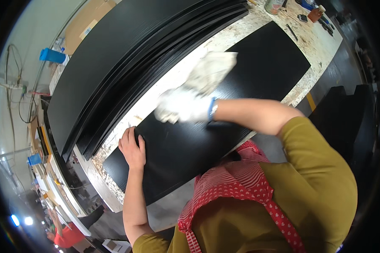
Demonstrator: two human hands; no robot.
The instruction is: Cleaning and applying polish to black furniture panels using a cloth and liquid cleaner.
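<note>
A long black panel (257,63) lies across the speckled, stained worktable (325,46) in front of me. My left hand (133,148) is bare and rests on the panel at its far left edge, fingers stretched out and lying flat. Over the middle of the panel is my right hand (183,105), in a white glove with a blue cuff and smeared by motion. It grips a whitish cloth (213,71) that trails away over the black surface. The glove hides the fingers themselves.
Just beyond the panel rises a stack of black panels (126,46). A spray can (274,6), a dark pen-like tool (292,32) and small items sit at the table's far right. A cardboard box (88,23) and blue bottle (52,55) stand behind; a person in red (69,236) is lower left.
</note>
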